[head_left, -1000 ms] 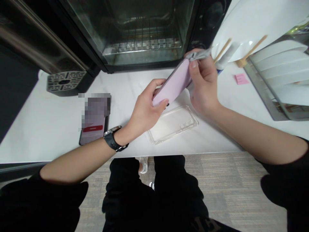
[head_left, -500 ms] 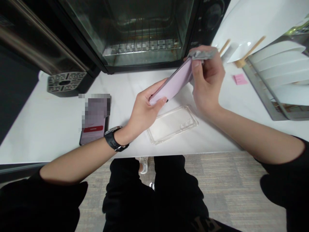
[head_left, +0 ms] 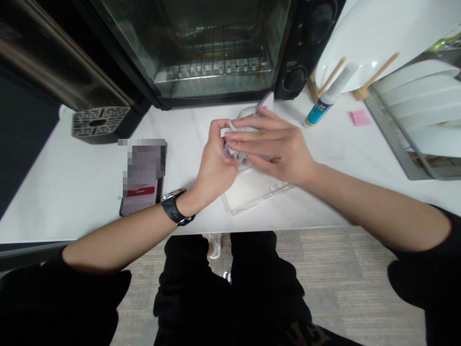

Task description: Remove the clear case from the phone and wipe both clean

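Note:
A lilac phone is gripped at its near end by my left hand, closed around its edges. My right hand lies across the phone, its fingers pressing a crumpled grey cloth against it. Most of the phone is hidden under the cloth and fingers; only its far corner shows plainly. Below both hands, a clear phone case rests on the white counter, partly covered by my right hand.
Left of my hands lies another phone, its screen partly blurred out. A blue-labelled spray bottle and a pink sticky note are at the right. A toaster oven stands behind, a dish rack far right.
My right hand with the cloth has moved left and down from the phone's far end to its near end. The spray bottle has come into view from behind it.

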`<state>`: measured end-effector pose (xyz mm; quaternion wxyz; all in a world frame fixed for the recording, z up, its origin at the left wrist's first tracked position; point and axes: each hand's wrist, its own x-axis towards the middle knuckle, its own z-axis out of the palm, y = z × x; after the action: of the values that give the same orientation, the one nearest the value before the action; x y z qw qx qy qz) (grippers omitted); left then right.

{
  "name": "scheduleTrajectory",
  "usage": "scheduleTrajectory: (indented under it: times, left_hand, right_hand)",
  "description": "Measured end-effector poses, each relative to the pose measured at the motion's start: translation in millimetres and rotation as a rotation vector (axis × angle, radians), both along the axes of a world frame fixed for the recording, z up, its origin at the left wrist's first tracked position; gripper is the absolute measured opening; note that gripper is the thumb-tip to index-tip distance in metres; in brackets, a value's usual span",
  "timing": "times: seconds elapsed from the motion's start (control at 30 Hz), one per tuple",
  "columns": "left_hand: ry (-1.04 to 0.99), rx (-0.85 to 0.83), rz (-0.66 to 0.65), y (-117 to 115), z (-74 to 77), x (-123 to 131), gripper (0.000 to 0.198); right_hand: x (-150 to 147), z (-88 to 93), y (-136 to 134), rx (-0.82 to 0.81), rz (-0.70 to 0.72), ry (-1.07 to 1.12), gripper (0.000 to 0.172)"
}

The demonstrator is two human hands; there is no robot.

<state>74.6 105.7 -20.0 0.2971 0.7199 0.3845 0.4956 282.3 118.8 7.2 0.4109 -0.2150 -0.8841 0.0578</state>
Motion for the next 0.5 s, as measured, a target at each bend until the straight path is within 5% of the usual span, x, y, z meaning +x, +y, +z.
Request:
scheduleTrajectory:
  times: [0.2, 0.5]
  left_hand:
    - [0.082, 0.012, -0.035, 0, 0.7, -3, 0.059]
    - [0.071, -0.063, -0.125, 1, 0.5, -2, 0.059]
  right_hand:
    - [-2, -5.2, -1, -0.043, 0.069, 0.029, 0.032]
    - [9, -2.0, 13, -0.145, -0.274, 0.245, 0.024]
